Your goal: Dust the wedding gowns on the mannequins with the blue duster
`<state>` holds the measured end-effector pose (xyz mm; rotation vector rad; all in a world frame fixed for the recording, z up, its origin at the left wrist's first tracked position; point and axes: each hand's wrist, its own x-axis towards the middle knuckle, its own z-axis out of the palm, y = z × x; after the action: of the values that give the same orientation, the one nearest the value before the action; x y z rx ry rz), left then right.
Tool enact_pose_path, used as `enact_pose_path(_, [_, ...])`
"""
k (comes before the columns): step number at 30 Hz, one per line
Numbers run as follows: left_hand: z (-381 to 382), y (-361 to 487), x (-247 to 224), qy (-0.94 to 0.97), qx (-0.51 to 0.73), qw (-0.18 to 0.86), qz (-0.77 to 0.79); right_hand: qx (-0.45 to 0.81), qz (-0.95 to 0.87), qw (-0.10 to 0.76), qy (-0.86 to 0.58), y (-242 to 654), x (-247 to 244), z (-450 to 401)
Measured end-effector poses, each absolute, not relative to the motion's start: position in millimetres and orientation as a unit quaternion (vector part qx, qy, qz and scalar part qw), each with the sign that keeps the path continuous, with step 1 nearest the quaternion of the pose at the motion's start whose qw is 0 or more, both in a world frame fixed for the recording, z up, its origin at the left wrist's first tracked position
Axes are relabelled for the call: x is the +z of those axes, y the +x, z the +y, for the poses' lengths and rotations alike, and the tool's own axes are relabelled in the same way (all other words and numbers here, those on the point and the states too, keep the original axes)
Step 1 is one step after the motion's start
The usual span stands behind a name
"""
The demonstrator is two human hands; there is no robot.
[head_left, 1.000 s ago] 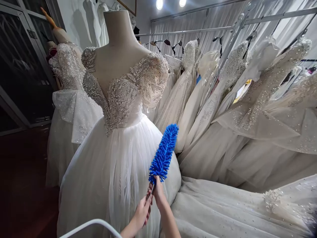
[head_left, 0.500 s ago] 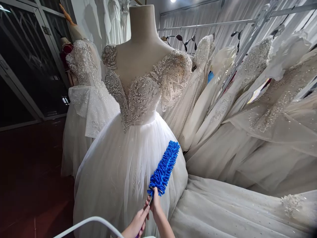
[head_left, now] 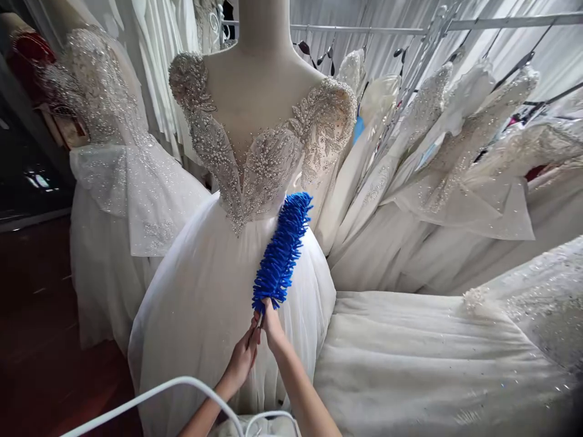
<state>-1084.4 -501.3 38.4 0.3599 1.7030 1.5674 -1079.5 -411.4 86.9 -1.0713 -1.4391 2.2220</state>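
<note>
Both hands are closed on the handle of a blue chenille duster (head_left: 282,252), whose fluffy head slants up and to the right. My left hand (head_left: 243,355) grips lower on the handle. Just below the blue fibres is my right hand (head_left: 272,325), with its thumb against the duster's base. Behind the duster stands a white wedding dress (head_left: 195,303) on a headless mannequin (head_left: 264,79), its bodice covered in silver beads. The duster's upper end overlaps the dress's waist in view; whether it touches the fabric I cannot tell. Most of the handle is hidden by my fingers.
On the left stands another glittering gown (head_left: 104,182), near a red garment (head_left: 31,67). Several white gowns (head_left: 410,212) hang from a metal rack (head_left: 359,29) at the right. A pale skirt (head_left: 401,358) spreads across the lower right. A white curved tube (head_left: 182,381) crosses the bottom foreground.
My hands and the duster have moved up and slightly left, bringing its head from the skirt's side to the waist. The view has shifted right and lower.
</note>
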Motion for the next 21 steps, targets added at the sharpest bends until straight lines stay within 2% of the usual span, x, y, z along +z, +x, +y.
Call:
enact_pose_path(3, [-522.4,-1087.9,17.0,0.162,0.558,0.435,0.688,0.801,-0.434,0.116,-0.395,-1074.6,62.4,-429.1])
enact_pose_path(7, [-544.4,-1078.4,-16.0,0.184,0.508,0.504,0.674,0.807,-0.349,0.148,-0.453,-1057.0,18.2,-450.7])
enact_pose_path(11, [-554.4,-1074.5,-27.2,0.209,0.515,0.507,0.659,0.793,-0.279,0.191,-0.507,-1051.5,-0.2,-462.3])
enact_pose_path(14, [-556.5,-1082.0,-10.2,0.219,0.514,0.491,0.669,0.786,-0.294,0.205,-0.504,-1057.5,17.1,-464.4])
enact_pose_path(17, [-555.3,-1094.0,18.4,0.23,0.55,0.454,0.662,0.789,-0.376,0.225,-0.43,-1070.7,51.2,-464.4])
enact_pose_path(21, [-550.1,-1109.2,43.9,0.173,0.594,0.422,0.663,0.762,-0.473,0.176,-0.405,-1095.1,83.9,-463.2])
